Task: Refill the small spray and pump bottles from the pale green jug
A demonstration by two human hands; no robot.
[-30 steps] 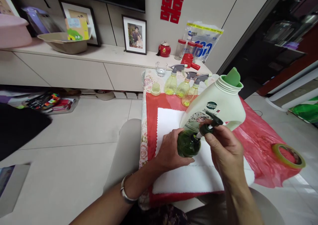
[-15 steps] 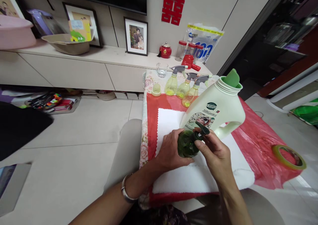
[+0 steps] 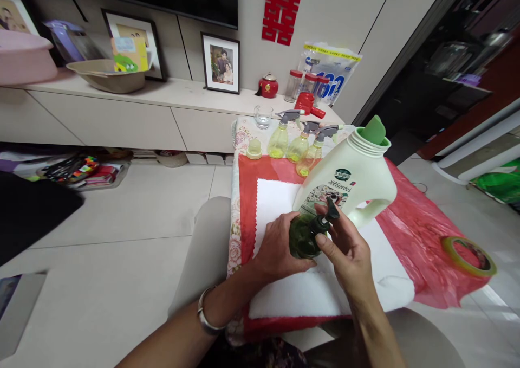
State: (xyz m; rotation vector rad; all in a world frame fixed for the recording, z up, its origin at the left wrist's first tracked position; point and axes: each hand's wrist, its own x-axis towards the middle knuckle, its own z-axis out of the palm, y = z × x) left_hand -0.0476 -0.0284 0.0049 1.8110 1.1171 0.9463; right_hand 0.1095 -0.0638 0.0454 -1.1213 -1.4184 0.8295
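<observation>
My left hand (image 3: 280,246) is wrapped round the body of a dark green pump bottle (image 3: 301,235), held tilted above a white cloth (image 3: 296,297). With thumb and fingers, my right hand (image 3: 347,249) grips the collar of its black pump head (image 3: 323,223), whose spout points up and to the right. Just behind stands a large pale green detergent jug (image 3: 345,167), uncapped, with a green spout (image 3: 374,130) in its mouth. A translucent cap (image 3: 254,149) sits on the table to the left of several small spray bottles (image 3: 278,142) with grey triggers and a little yellow liquid.
Red plastic sheeting (image 3: 426,232) covers much of the table, with a roll of tape (image 3: 469,256) at its right edge. A glass cup (image 3: 263,117) stands at the back. Beyond, a cabinet (image 3: 134,116) bears framed photos, a basin (image 3: 108,78) and lidded jars.
The black pump head has turned, so its spout points more upward. My right hand has shifted slightly with it, while the left keeps its hold. The view has moved a little.
</observation>
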